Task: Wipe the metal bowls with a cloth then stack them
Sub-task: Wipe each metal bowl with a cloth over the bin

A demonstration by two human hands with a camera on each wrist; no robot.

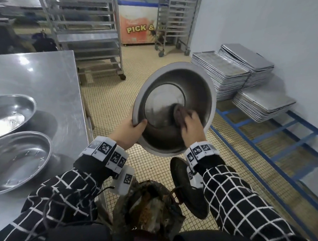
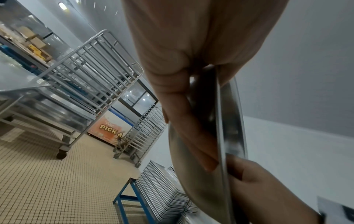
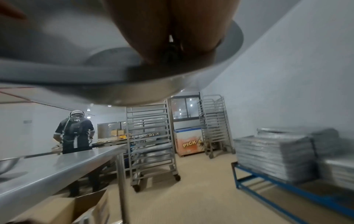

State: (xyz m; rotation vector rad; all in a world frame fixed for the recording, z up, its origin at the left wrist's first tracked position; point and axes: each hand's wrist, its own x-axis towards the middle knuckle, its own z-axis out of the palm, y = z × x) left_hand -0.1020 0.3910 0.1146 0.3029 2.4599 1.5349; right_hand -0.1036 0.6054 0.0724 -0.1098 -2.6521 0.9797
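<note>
The large round stainless-steel bowl (image 1: pixel 176 102) is held off the table, above the tiled floor, tilted so its hollow faces the person. The left hand (image 1: pixel 129 132) grips the near-left rim, thumb hooked over the inside edge; the left wrist view shows the fingers (image 2: pixel 193 136) laid flat along the outer wall. The right hand (image 1: pixel 192 127) is curled round a dark, bunched cloth (image 1: pixel 179 112) and presses it against the flat base, low and right of centre.

Two more shallow steel bowls stand apart on the brushed-steel worktable (image 1: pixel 45 72) to the left: the farther bowl (image 1: pixel 8 112) and the nearer bowl (image 1: pixel 16 159). Neither is stacked.

Assessment of the step in hand: the wipe is in progress on the inner base. To do it well, I judge the cloth should sweep in overlapping circles from base out to wall and rim, with the left hand turning the bowl to present fresh surface. The rim hold is one-sided; firm pressure from the cloth could twist the bowl loose, so pressure should be countered by the fingers behind the wall.

Legible writing: the orange-fronted chest freezer (image 1: pixel 137 27) at the far wall reads "PICK &"; the remainder is hidden by a wheeled steel tray rack (image 1: pixel 176 20). The wrist bands carry square black-and-white code markers; no words are readable.
</note>
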